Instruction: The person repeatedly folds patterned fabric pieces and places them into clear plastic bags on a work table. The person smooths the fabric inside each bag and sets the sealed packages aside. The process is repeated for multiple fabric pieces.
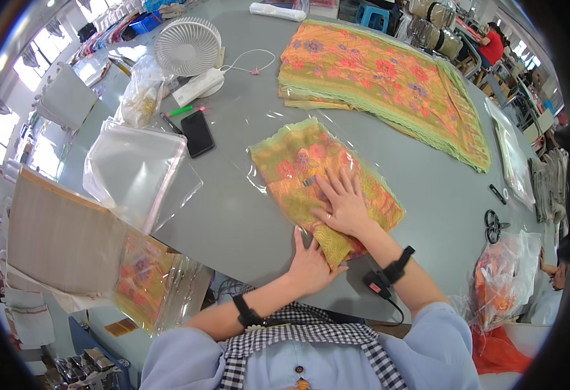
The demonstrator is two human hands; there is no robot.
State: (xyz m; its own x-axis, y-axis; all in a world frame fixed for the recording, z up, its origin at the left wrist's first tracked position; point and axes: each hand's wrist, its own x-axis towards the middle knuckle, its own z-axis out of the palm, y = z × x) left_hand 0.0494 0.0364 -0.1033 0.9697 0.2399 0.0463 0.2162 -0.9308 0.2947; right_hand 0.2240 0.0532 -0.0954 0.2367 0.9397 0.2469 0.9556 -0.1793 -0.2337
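Observation:
A folded floral cloth in orange and green with a scalloped edge lies before me on the grey table. Clear plastic film shines around its edges. My right hand rests flat on the cloth, palm down and fingers spread. At the near end, my left hand touches the cloth's loose corner. That corner covers some of the left fingers, so whether they grip it is hidden. Each wrist wears a black strap.
A larger folded floral cloth lies at the far right. Clear bags, a phone, a green pen and a white fan are at left. Black scissors and a bag of orange material are at right.

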